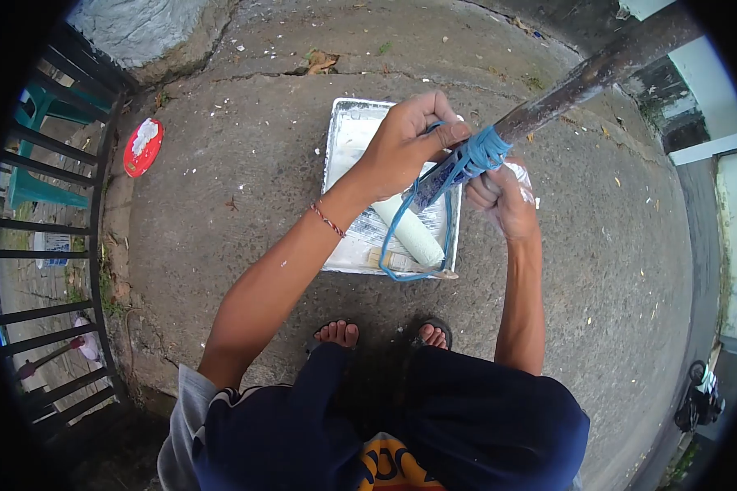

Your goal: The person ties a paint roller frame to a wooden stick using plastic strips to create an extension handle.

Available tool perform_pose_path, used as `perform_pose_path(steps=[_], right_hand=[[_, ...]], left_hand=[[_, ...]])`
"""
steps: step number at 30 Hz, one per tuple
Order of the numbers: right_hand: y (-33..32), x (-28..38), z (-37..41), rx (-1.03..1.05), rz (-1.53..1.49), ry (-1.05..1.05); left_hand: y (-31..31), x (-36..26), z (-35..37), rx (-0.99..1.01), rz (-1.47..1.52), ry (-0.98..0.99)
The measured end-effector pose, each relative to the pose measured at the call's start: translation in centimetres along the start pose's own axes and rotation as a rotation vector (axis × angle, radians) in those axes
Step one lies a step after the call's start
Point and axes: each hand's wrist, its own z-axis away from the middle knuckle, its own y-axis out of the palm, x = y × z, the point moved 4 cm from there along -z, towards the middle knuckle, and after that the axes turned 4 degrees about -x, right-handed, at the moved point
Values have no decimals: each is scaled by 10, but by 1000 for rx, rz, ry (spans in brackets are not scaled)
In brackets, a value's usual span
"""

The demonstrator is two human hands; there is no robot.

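Observation:
A long, paint-specked pole (598, 74) slants in from the upper right, and blue string (485, 154) is wound several times around its near end. My left hand (413, 143) is closed, thumb and fingers pinching the string beside the windings. Just below the windings my right hand (506, 196), smeared with white paint, is closed against the pole's end; its fingertips are partly hidden. A dark blue handle (436, 186) lies along the wrapped end. A loose loop of string hangs over the paint roller (411, 229), which rests in a white paint tray (333, 164).
A paintbrush (391, 260) lies in the tray's near end. On the concrete ground (246, 188) at left sits a red lid (144, 147) with white paint. A black metal fence (49, 225) runs along the left, a green plastic chair (45, 192) behind it. My sandalled feet (337, 332) are below the tray.

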Motion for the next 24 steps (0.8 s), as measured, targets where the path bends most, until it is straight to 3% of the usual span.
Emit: perform_pose_path(steps=[5,10,13,15,19,21,22,24], right_hand=[[-7,10,4,-62,211,9],[-16,14,4,-76,380,7],[-20,23,3,-122,441,24],[-15,42,2,-143,776,-33],[1,90,-16,-145,959,-165],[23,101,-30,168,1024,-376],[24,99,-35,169,1025,-372],[32,90,-41,369,1061,-280]], left_hand=[[9,-1,4,-86,-2,29],[18,8,3,-153,295,41],[17,8,-1,-148,327,19],[15,7,-3,-136,355,14],[14,9,-1,-101,380,-19],[13,11,2,-84,360,-50],[11,10,2,-86,364,-52],[9,9,2,-74,391,-105]])
